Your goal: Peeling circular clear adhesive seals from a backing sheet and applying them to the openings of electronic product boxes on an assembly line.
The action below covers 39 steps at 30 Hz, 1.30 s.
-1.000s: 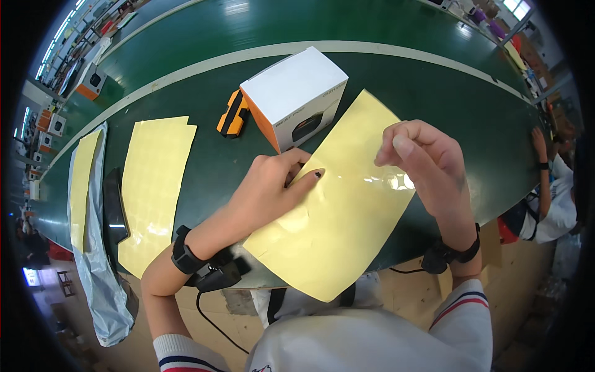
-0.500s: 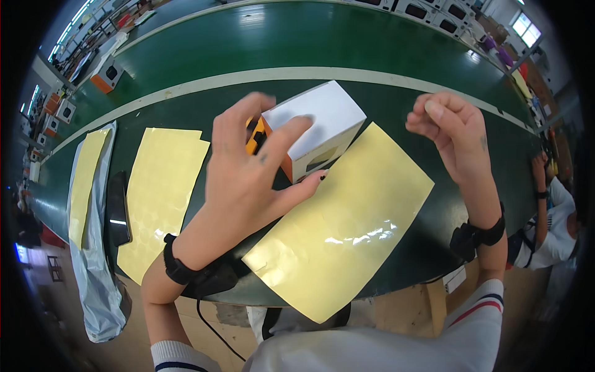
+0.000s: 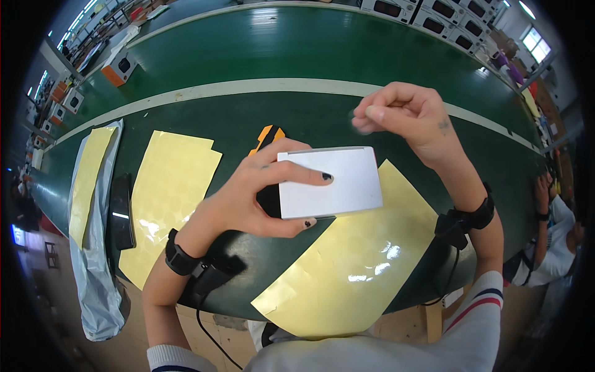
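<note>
Left hand clamped white carton; steadying without crushing seemed key. Right hand pinched together, contents unclear.

at nine o'clock a phone, past it a bag; stacked boxes at one; a co-worker at three.

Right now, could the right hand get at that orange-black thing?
Probably yes: only green table shows between the right hand and the orange-black thing, though the left hand, gripping the white box, hides its near end.
</note>
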Each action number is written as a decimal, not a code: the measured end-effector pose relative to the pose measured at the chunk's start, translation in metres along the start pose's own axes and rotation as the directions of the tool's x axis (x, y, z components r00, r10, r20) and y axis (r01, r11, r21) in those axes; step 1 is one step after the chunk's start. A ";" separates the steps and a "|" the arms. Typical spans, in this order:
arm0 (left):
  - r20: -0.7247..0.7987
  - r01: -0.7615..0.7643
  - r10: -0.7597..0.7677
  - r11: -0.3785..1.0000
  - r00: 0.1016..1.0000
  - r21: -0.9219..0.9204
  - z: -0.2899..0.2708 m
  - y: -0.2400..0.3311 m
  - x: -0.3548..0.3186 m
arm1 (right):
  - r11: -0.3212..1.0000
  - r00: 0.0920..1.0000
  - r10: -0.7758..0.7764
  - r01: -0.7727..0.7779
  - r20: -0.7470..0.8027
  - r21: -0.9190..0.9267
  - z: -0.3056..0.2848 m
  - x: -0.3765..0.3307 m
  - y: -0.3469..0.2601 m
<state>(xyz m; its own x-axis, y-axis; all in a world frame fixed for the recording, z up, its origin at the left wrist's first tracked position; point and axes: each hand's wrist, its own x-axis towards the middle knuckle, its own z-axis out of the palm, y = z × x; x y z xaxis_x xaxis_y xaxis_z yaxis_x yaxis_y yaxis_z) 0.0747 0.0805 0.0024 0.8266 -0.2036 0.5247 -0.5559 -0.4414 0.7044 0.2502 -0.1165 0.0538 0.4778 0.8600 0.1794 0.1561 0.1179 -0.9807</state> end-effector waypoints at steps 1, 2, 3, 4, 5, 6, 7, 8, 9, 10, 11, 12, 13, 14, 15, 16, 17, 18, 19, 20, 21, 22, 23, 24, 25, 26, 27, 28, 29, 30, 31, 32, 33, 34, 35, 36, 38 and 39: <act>-0.031 -0.019 0.018 0.999 0.999 -0.031 0.005 -0.002 -0.002 | 1.000 0.999 0.006 -0.007 0.036 0.004 0.004 0.004 0.002; -0.062 -0.040 0.036 0.997 0.997 -0.061 0.009 -0.004 -0.003 | 1.000 0.997 0.013 -0.013 0.072 0.007 0.008 0.007 0.003; -0.093 -0.062 0.054 0.994 0.994 -0.090 0.011 -0.006 -0.004 | 1.000 0.994 0.018 -0.020 0.108 0.010 0.011 0.011 0.003; -0.094 -0.066 0.057 0.994 0.994 -0.089 0.010 -0.009 -0.005 | 0.998 0.989 0.055 -0.058 0.137 0.014 0.014 0.015 0.004; -0.095 -0.065 0.057 0.994 0.994 -0.089 0.010 -0.011 -0.005 | 0.998 0.984 0.060 -0.062 0.166 0.009 0.016 0.019 0.005; -0.095 -0.064 0.056 0.994 0.994 -0.088 0.009 -0.012 -0.005 | 0.998 0.979 0.065 -0.067 0.194 0.003 0.018 0.022 0.006; -0.097 -0.064 0.055 0.994 0.994 -0.087 0.009 -0.012 -0.004 | 0.997 0.972 0.069 -0.071 0.224 -0.002 0.018 0.025 0.007; -0.095 -0.055 0.047 0.995 0.994 -0.083 0.009 -0.012 -0.004 | 0.997 0.965 0.066 -0.070 0.252 0.008 0.018 0.028 0.008; -0.094 -0.046 0.038 0.996 0.995 -0.079 0.009 -0.011 -0.004 | 0.997 0.958 0.062 -0.070 0.281 0.019 0.018 0.030 0.009; -0.091 -0.041 0.034 0.996 0.995 -0.074 0.008 -0.011 -0.003 | 0.997 0.950 0.056 -0.068 0.307 0.027 0.018 0.032 0.008; -0.095 -0.049 0.041 0.996 0.995 -0.079 0.008 -0.011 -0.003 | 0.997 0.945 0.057 -0.070 0.321 0.031 0.018 0.033 0.008; -0.098 -0.057 0.049 0.995 0.994 -0.084 0.009 -0.012 -0.002 | 0.997 0.941 0.057 -0.073 0.335 0.035 0.018 0.034 0.008; -0.100 -0.065 0.056 0.994 0.993 -0.086 0.009 -0.012 -0.002 | 0.996 0.935 0.055 -0.074 0.350 0.041 0.019 0.035 0.008; -0.106 -0.065 0.056 0.994 0.993 -0.088 0.008 -0.012 -0.002 | 0.996 0.932 0.062 -0.080 0.356 0.036 0.020 0.035 0.008; -0.110 -0.066 0.056 0.994 0.992 -0.090 0.008 -0.012 -0.003 | 0.996 0.929 0.068 -0.085 0.363 0.031 0.021 0.035 0.009; -0.115 -0.067 0.056 0.993 0.992 -0.093 0.009 -0.012 -0.003 | 0.995 0.927 0.076 -0.092 0.368 0.025 0.020 0.035 0.009; -0.116 -0.068 0.058 0.994 0.992 -0.089 0.009 -0.013 -0.003 | 0.996 0.926 0.077 -0.091 0.370 0.021 0.020 0.035 0.009; -0.116 -0.069 0.059 0.994 0.991 -0.084 0.009 -0.013 -0.003 | 0.996 0.925 0.078 -0.091 0.372 0.016 0.019 0.035 0.010; -0.116 -0.072 0.063 0.994 0.991 -0.080 0.009 -0.014 -0.003 | 0.996 0.925 0.079 -0.090 0.373 0.011 0.019 0.035 0.010; -0.118 -0.070 0.060 0.994 0.991 -0.080 0.009 -0.014 -0.003 | 0.996 0.925 0.076 -0.087 0.374 0.013 0.020 0.035 0.010; -0.120 -0.067 0.057 0.994 0.991 -0.081 0.010 -0.014 -0.004 | 0.996 0.925 0.072 -0.084 0.374 0.015 0.021 0.034 0.009; -0.122 -0.064 0.054 0.995 0.991 -0.080 0.010 -0.014 -0.004 | 0.997 0.924 0.068 -0.080 0.375 0.017 0.022 0.034 0.008; -0.117 -0.063 0.054 0.995 0.992 -0.077 0.009 -0.013 -0.004 | 0.997 0.925 0.072 -0.078 0.373 0.002 0.023 0.033 0.007; -0.112 -0.063 0.054 0.995 0.992 -0.074 0.008 -0.013 -0.003 | 0.997 0.925 0.076 -0.076 0.372 -0.013 0.024 0.031 0.004; -0.107 -0.062 0.054 0.996 0.993 -0.071 0.007 -0.013 -0.004 | 0.997 0.925 0.080 -0.074 0.371 -0.029 0.025 0.030 0.002; -0.107 -0.060 0.052 0.996 0.993 -0.066 0.007 -0.013 -0.004 | 0.995 0.924 0.097 -0.081 0.370 -0.058 0.026 0.029 -0.002; -0.107 -0.058 0.051 0.996 0.993 -0.061 0.007 -0.013 -0.005 | 0.992 0.922 0.115 -0.088 0.369 -0.088 0.027 0.028 -0.006; -0.107 -0.058 0.051 0.997 0.993 -0.057 0.007 -0.013 -0.005 | 0.988 0.921 0.133 -0.095 0.365 -0.120 0.027 0.026 -0.009; -0.107 -0.058 0.052 0.997 0.993 -0.059 0.007 -0.012 -0.005 | 0.987 0.923 0.108 -0.056 0.370 -0.148 0.027 0.024 -0.009; -0.106 -0.059 0.053 0.996 0.993 -0.062 0.008 -0.013 -0.005 | 0.984 0.923 0.083 -0.017 0.376 -0.176 0.027 0.022 -0.007; -0.107 -0.057 0.050 0.997 0.993 -0.061 0.007 -0.013 -0.006 | 0.979 0.921 0.056 0.024 0.386 -0.200 0.027 0.020 -0.006; -0.110 -0.056 0.049 0.997 0.993 -0.058 0.007 -0.013 -0.007 | 0.948 0.913 0.000 0.131 0.409 -0.291 0.028 0.017 -0.009; -0.113 -0.055 0.049 0.997 0.992 -0.056 0.008 -0.013 -0.008 | 0.897 0.898 -0.053 0.235 0.436 -0.375 0.029 0.013 -0.014; -0.116 -0.055 0.049 0.997 0.992 -0.055 0.008 -0.012 -0.008 | 0.827 0.878 -0.101 0.335 0.468 -0.451 0.030 0.008 -0.017; -0.119 -0.046 0.039 0.997 0.992 -0.058 0.008 -0.011 -0.008 | 0.764 0.859 -0.192 0.434 0.474 -0.478 0.034 0.003 -0.015; -0.121 -0.037 0.029 0.997 0.992 -0.062 0.008 -0.011 -0.009 | 0.688 0.830 -0.279 0.524 0.483 -0.502 0.039 -0.004 -0.009; -0.102 -0.067 0.064 0.997 0.993 -0.033 0.006 -0.009 -0.008 | 0.662 0.822 -0.298 0.544 0.486 -0.516 0.041 -0.015 -0.014; -0.079 -0.103 0.102 0.995 0.992 0.000 0.005 -0.010 -0.008 | 0.651 0.819 -0.306 0.552 0.486 -0.521 0.042 -0.021 -0.016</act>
<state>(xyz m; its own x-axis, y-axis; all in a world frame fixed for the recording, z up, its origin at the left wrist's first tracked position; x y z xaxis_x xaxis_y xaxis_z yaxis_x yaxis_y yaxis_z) 0.0740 0.0819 -0.0111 0.7557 -0.1780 0.6302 -0.6379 -0.4178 0.6469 0.2019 -0.1154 0.0622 -0.0772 0.9095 0.4086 0.8157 0.2933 -0.4986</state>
